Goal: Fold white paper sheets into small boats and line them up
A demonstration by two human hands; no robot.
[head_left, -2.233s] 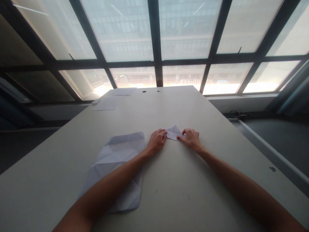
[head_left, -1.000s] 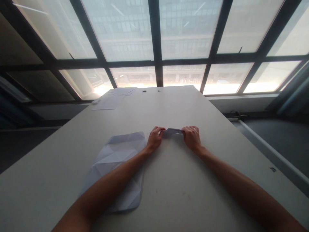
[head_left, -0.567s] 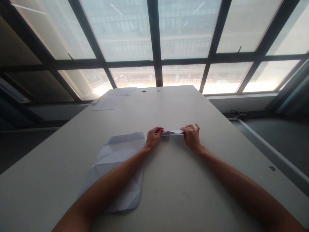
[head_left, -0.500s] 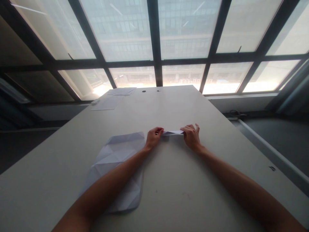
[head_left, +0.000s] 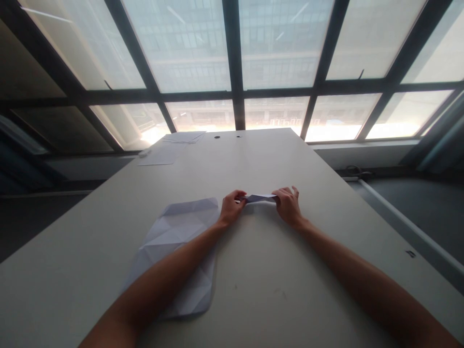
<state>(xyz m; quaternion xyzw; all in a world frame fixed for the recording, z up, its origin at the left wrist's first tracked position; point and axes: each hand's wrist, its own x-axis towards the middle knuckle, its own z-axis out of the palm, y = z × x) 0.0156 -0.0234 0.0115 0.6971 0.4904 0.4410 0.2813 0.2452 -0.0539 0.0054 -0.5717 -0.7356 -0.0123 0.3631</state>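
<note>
Between my two hands is a small folded white paper [head_left: 260, 198], held just above the table. My left hand [head_left: 232, 207] pinches its left end between thumb and fingers. At the opposite end, my right hand [head_left: 287, 205] grips the paper, with one finger sticking up off it. How the folds run under my fingertips is hidden. A larger creased sheet of paper [head_left: 181, 227] lies flat to the left, partly beneath my left forearm.
The white table [head_left: 261, 280] stretches away toward large dark-framed windows. Several loose paper sheets [head_left: 159, 155] lie at its far left. Two small dark marks or holes sit near the far edge. A small dark mark [head_left: 410, 253] is near the right edge.
The folded paper has tilted or opened slightly, showing a darker inner face and a bowed lower edge. Both hands keep hold at nearly the same spot.
</note>
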